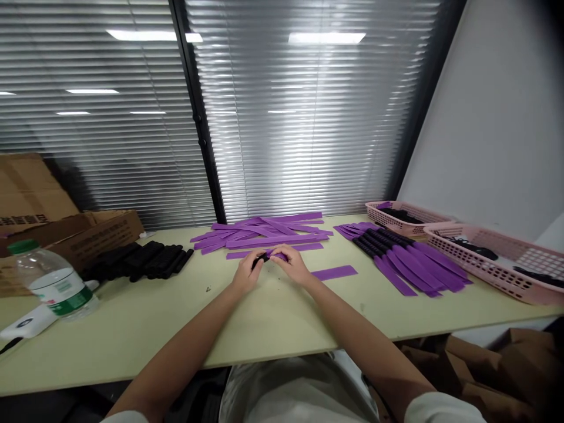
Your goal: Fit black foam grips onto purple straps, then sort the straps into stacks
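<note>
Over the middle of the table my left hand (pixel 248 271) is closed, its fingers pinching a small black tube (pixel 261 259). Beside it my right hand (pixel 291 265) pinches a purple strip (pixel 335 272) against the black tube's right end. The strip's flat tail sticks out to the right, past my right wrist; my fingers cover most of the spot where strip and tube meet. Just behind my hands lies a loose pile of purple strips (pixel 259 232). Off to the right rests a row of purple strips with black sleeves (pixel 388 244) around their middles.
Several black tubes (pixel 152 258) are heaped at left, near an open cardboard box (pixel 110 232). A water bottle (pixel 57 282) stands by a white device (pixel 33 322) with a black cable. Two pink baskets (pixel 497 273) hold black items at right. Window blinds (pixel 308 147) rise behind the table.
</note>
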Available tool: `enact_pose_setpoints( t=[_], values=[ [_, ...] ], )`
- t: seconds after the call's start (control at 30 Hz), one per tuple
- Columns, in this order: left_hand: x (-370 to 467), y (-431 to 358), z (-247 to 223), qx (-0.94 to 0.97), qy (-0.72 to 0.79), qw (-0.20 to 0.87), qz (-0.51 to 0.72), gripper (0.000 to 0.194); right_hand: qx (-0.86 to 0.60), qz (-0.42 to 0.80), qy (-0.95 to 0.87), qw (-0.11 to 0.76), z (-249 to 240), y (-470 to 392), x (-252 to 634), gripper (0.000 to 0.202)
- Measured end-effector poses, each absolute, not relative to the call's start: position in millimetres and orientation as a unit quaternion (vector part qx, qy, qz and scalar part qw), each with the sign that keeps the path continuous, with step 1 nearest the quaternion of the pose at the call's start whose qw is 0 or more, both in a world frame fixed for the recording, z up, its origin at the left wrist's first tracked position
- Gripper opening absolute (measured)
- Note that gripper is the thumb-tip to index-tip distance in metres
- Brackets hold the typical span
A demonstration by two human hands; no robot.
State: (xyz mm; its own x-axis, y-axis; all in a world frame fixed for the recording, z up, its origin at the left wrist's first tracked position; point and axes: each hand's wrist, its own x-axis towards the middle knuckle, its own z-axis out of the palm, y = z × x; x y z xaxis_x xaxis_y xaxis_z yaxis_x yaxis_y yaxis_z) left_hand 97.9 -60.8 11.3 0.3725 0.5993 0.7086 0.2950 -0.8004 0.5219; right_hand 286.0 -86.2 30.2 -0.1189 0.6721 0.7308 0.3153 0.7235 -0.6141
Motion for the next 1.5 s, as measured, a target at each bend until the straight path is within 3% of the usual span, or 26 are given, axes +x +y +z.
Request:
enact_pose_setpoints(
  t=[0.47,0.67,1.0,1.17,1.5],
  values=[
    [92.9,-69.7,12.3,0.837,0.254,0.142,0.463,0.026,-0.298,0.155,-0.711,0.618,24.3,-89.1,277.8,0.016],
    [94.3,-69.2,6.0,0.818,0.261,0.171,0.484,0.023,-0.3,0.163,-0.722,0.602,24.8,-92.4,272.7,0.015],
    [88.9,-64.1,14.2,0.804,0.271,0.144,0.509,0.017,-0.338,0.168,-0.772,0.511,31.0,-92.0,282.1,0.029],
    [89.9,-64.6,15.4,0.794,0.26,0.153,0.528,0.017,-0.304,0.108,-0.772,0.547,37.6,-92.0,287.6,0.015],
    [86.2,-68.5,9.1,0.81,0.213,0.128,0.531,0.016,-0.259,0.081,-0.747,0.607,35.7,-101.1,276.2,0.009]
  ],
)
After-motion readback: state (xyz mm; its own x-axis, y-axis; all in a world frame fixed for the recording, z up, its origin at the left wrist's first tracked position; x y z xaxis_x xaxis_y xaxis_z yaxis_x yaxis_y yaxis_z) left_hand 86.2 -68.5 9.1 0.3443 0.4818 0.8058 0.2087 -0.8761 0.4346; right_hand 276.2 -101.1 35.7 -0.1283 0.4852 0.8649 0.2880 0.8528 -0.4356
